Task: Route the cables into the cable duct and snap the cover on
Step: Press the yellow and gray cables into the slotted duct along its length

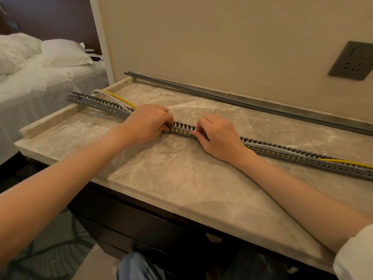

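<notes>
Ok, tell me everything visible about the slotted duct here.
The duct is a long grey plastic channel with slotted, comb-like sides, lying open-topped diagonally across the marble counter. Yellow cable and white cable run inside and exit at both ends. The left hand and right hand grip its middle. No cover is on it.

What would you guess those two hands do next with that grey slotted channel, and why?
Probably keep pressing the cables down along the duct. Both the left hand and right hand pinch its middle, where yellow shows through the slots, but the yellow cable and white cable still rise out near the ends. The cover lies unused by the wall.
</notes>
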Demonstrator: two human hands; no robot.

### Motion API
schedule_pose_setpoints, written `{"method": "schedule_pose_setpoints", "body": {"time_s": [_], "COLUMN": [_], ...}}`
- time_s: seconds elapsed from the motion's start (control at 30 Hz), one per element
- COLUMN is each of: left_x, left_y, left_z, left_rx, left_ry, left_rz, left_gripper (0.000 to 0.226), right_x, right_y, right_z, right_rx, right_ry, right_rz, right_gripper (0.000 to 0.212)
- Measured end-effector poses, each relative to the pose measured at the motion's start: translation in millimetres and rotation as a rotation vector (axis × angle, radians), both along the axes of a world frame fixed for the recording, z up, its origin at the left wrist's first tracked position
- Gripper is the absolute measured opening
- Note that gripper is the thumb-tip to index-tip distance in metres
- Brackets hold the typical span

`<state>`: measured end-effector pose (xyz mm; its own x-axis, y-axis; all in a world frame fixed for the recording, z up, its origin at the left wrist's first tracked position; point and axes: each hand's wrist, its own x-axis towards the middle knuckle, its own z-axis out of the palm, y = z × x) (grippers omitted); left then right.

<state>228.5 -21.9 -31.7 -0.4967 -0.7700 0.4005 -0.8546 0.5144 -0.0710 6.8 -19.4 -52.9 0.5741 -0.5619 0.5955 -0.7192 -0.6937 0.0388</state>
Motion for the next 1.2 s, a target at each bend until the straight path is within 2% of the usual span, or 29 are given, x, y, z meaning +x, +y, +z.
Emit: {"method": "schedule_pose_setpoints", "body": {"time_s": [0.13, 0.3, 0.37, 0.47, 0.57, 0.7, 0.77, 0.83, 0.97, 1.03, 1.1, 1.2], "left_x": [5.0, 8.0, 10.6, 17.7, 25.1, 32.8, 40.8, 54.5, 83.6, 94.3, 105.7, 123.8], "left_y": [3.7, 3.2, 2.0, -0.8, 1.0, 4.7, 0.8, -7.0, -26.5, -35.4, -43.0, -51.4], "left_z": [-8.3, -4.7, 0.2, 9.6, 15.4, 23.0, 31.4, 40.5, 48.4, 49.8, 53.7, 60.5], "left_rx": [-0.07, 0.002, 0.1, 0.263, 0.388, 0.543, 0.521, 0.465, 0.434, 0.439, 0.411, 0.389], "left_ry": [0.114, 0.307, 0.367, 0.352, 0.341, 0.52, 0.575, 0.475, -0.089, -0.192, -0.276, -0.374], "left_rz": [-0.005, 0.007, -0.01, -0.036, -0.071, -0.101, -0.096, -0.046, 0.179, 0.226, 0.269, 0.356], "left_gripper": [0.017, 0.016, 0.018, 0.027, 0.035, 0.026, 0.022, 0.03, 0.061, 0.068, 0.07, 0.073], "right_x": [2.6, 14.9, 23.3, 34.6, 45.0, 51.0, 51.7, 53.3, 64.9, 76.3, 90.0, 109.2], "right_y": [1.1, -1.1, -10.2, -24.7, -31.8, -35.8, -35.1, -32.7, -28.2, -26.9, -25.8, -25.6], "right_z": [0.4, 6.2, 10.4, 13.3, 10.1, 9.2, 12.1, 16.1, 31.5, 45.5, 62.0, 87.9], "right_rx": [-0.018, -0.048, 0.054, 0.272, 0.413, 0.467, 0.466, 0.472, 0.395, 0.368, 0.426, 0.544], "right_ry": [-0.009, -0.019, -0.034, -0.084, -0.203, -0.246, -0.232, -0.185, 0.052, 0.263, 0.478, 0.671], "right_rz": [-0.037, -0.037, 0.003, 0.05, 0.073, 0.068, 0.062, 0.055, -0.062, -0.15, -0.221, -0.319], "right_gripper": [0.021, 0.019, 0.022, 0.03, 0.028, 0.018, 0.017, 0.019, 0.028, 0.03, 0.027, 0.029]}}
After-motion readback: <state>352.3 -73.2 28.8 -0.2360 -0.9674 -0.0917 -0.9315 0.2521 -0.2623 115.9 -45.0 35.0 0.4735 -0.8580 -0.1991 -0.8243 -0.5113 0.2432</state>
